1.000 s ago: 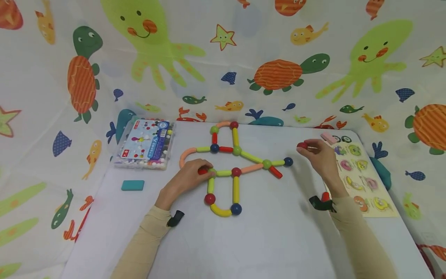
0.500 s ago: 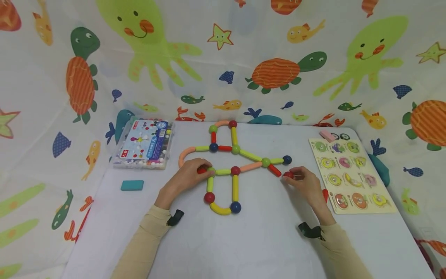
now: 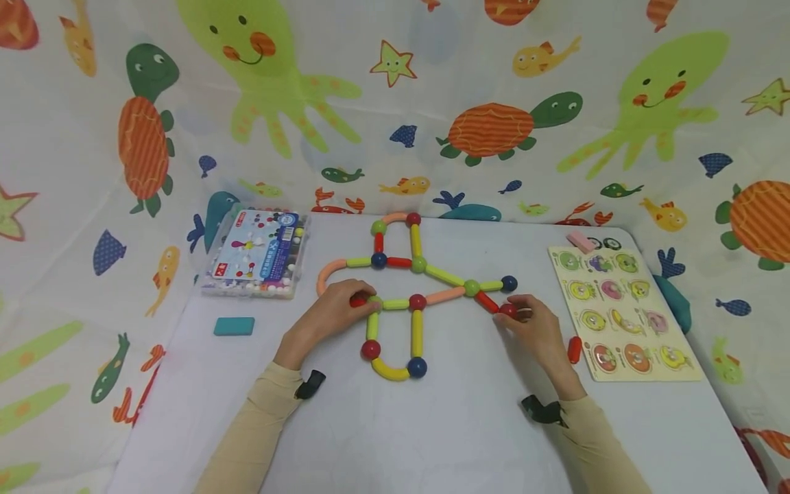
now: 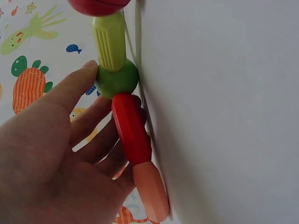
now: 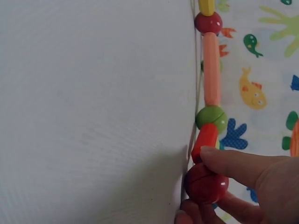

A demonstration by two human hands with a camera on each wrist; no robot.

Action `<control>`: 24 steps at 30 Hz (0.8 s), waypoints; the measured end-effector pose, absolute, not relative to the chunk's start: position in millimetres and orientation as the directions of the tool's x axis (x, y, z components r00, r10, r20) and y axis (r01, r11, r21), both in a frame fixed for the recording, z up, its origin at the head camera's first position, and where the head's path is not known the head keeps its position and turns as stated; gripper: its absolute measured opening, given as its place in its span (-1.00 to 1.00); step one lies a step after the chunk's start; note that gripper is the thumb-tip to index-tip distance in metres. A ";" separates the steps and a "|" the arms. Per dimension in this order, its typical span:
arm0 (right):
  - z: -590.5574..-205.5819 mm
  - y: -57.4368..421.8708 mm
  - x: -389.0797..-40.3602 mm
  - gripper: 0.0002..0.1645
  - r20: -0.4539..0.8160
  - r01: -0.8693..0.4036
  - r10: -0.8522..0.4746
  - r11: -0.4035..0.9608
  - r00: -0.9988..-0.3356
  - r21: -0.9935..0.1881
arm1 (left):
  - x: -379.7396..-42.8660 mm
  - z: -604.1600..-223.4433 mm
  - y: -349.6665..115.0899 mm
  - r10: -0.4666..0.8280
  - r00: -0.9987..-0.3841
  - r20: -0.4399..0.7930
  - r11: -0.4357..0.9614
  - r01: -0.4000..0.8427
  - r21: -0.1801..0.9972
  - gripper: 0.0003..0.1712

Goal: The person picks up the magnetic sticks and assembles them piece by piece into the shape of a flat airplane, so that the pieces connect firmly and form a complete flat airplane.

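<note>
On the white table lies a flat figure of coloured magnetic sticks and balls, with a long yellow stick (image 3: 417, 335) in its lower loop. My left hand (image 3: 336, 305) holds its left side, thumb and fingers about a green ball (image 4: 119, 79); a short red stick (image 4: 133, 128) runs from that ball to a curved peach stick (image 4: 150, 191). At the figure's right end my right hand (image 3: 535, 326) grips a red ball (image 5: 205, 184) at the tip of a red stick (image 3: 487, 302). The right thumb lies where ball and stick meet. A dark blue ball (image 3: 509, 283) sits just beyond.
A clear case (image 3: 253, 254) of small beads stands at the back left, a teal block (image 3: 234, 326) before it. To the right are a loose red stick (image 3: 575, 350), a fruit puzzle board (image 3: 583, 265) and a pink block (image 3: 581, 241). A patterned cloth (image 3: 345, 62) hangs behind.
My right hand has brought the red ball from beside the puzzle board leftward and toward me, onto the free end of the red stick. The left hand has stayed in place.
</note>
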State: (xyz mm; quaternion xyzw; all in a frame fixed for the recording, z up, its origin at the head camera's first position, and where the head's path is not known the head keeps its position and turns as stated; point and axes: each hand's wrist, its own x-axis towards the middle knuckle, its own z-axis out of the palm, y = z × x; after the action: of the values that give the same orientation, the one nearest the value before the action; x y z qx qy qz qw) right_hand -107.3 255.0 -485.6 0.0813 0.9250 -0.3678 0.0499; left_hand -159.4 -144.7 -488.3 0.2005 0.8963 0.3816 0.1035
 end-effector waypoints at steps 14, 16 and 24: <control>-483.7 252.8 -106.4 -0.34 -0.145 0.184 0.117 0.734 -0.982 -0.654 | -176.8 -430.7 -46.4 0.667 -0.741 0.074 0.515 0.530 0.673 -0.58; -484.6 253.0 -105.5 -0.35 -0.137 0.182 0.121 0.731 -0.983 -0.658 | -180.1 -429.0 -18.4 0.735 -0.678 0.023 0.518 0.583 0.626 -0.55; -486.4 256.0 -103.3 -0.36 -0.133 0.184 0.128 0.707 -0.983 -0.683 | -180.7 -449.2 66.1 0.843 -0.537 -0.039 0.525 0.803 0.283 -0.62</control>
State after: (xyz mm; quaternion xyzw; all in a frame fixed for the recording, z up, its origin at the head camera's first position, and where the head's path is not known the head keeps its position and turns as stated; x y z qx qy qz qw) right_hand -103.3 256.0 -486.4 0.0845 0.9230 -0.3736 0.0377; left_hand -180.7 66.1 -449.2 0.4735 0.8689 0.1162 0.0855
